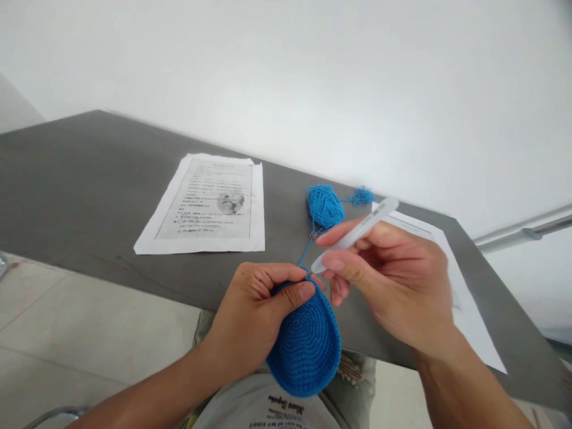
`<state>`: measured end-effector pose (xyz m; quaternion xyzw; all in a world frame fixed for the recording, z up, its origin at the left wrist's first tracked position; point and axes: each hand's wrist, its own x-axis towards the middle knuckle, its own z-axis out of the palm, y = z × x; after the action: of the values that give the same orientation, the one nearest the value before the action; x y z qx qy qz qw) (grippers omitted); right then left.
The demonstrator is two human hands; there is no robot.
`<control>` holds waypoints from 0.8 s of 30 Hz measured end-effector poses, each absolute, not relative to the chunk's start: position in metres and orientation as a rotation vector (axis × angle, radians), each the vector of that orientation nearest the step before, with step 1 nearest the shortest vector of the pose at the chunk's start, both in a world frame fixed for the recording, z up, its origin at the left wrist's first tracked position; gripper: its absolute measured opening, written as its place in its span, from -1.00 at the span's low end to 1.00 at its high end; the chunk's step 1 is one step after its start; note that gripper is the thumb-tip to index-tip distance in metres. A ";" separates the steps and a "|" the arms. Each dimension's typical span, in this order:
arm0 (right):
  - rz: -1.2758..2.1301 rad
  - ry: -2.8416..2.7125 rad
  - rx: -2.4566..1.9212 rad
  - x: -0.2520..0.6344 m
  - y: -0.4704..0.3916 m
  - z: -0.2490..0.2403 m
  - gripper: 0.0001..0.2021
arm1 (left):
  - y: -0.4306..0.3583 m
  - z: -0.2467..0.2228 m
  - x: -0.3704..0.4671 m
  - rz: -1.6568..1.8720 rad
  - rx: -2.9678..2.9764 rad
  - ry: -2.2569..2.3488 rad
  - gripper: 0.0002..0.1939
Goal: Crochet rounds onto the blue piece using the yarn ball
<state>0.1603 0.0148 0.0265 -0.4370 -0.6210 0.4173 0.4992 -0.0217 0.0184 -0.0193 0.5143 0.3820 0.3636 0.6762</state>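
A round blue crocheted piece (306, 345) hangs below my left hand (259, 310), its upper edge pinched between thumb and fingers. My right hand (393, 280) is closed around a crochet hook (353, 238) with a pale, thick handle. The hook's lower end points at the edge of the crochet, close to my left fingertips; its metal tip is too small to make out. From that edge a strand of blue yarn (306, 251) runs up to the blue yarn ball (326, 207) on the table.
A printed sheet (210, 205) lies left of the yarn on the grey table (89, 179). Another white sheet (469, 322) lies partly under my right arm. A small tangle of blue yarn (361, 195) sits by the wall (286, 71). A metal rail (527, 232) is at the right.
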 end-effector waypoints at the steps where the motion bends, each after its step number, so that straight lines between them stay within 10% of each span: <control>1: 1.040 -1.538 -1.045 0.166 0.019 0.028 -0.67 | 0.019 -0.021 -0.023 0.842 1.108 0.894 -0.85; 24: 0.526 -2.363 -1.461 0.223 0.103 -0.027 -0.86 | 0.037 -0.036 -0.039 0.993 1.074 1.134 -0.92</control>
<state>0.2225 0.1030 -0.0268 -0.5104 -0.8254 0.1839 0.1563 -0.0386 0.0374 -0.0359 0.4635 0.4896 0.4286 0.6014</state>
